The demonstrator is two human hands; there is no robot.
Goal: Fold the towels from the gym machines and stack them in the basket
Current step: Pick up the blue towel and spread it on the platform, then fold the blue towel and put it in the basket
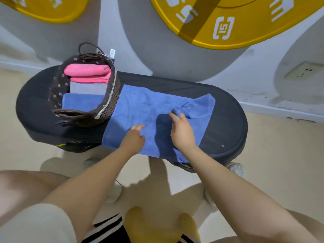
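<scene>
Blue towel (138,109) spread on surface (226,120), just beside basket (108,95). Right hand (182,132) pinching bunched fold; left hand (135,137) relaxed, pressing flat. Advisable: anchor left, draw fold across, align edges.

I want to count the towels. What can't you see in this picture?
- Head view: basket walls hide anything under the pink towel, grey towel and folded blue towel.
- Right hand covers part of the spread blue towel.
- Bench legs hidden beneath.
</scene>
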